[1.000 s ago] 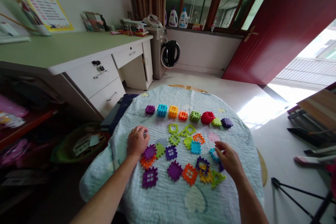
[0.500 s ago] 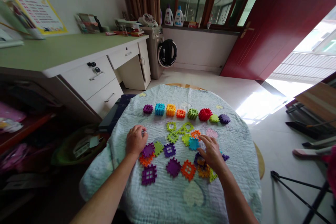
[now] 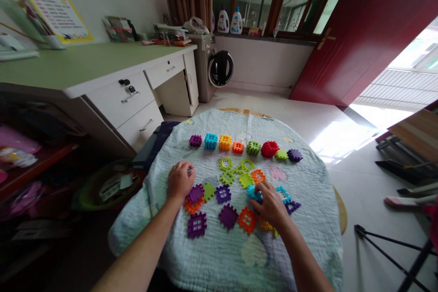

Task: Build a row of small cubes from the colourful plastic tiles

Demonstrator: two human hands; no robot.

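My left hand (image 3: 180, 179) rests palm down on the cloth at the left, fingers loosely bent, with a small gap beside the thumb and nothing visible in it. Just below it, a purple tile (image 3: 196, 193) overlaps an orange tile (image 3: 193, 206), beside a green tile (image 3: 209, 191). On the right, my right hand (image 3: 272, 203) has thumb and fingers closed around a light blue notched tile (image 3: 252, 192), which they partly cover. Above that are a lime tile (image 3: 245, 180) and an orange frame tile (image 3: 258, 175). A blue frame tile (image 3: 283, 194) and a dark purple triangle (image 3: 292, 206) lie right of this hand.
A row of stacked tiles, among them a yellow stack (image 3: 225, 143) and a red stack (image 3: 270, 148), crosses the far part of the cloth-covered round table (image 3: 219, 255). Nearer lie purple (image 3: 228, 216) and orange (image 3: 247, 220) tiles. A desk (image 3: 102, 61) stands at the left.
My right hand has moved slightly left and closed on the light blue tile, which now sits a little nearer to me. The left hand stays in place. The view has shifted slightly.
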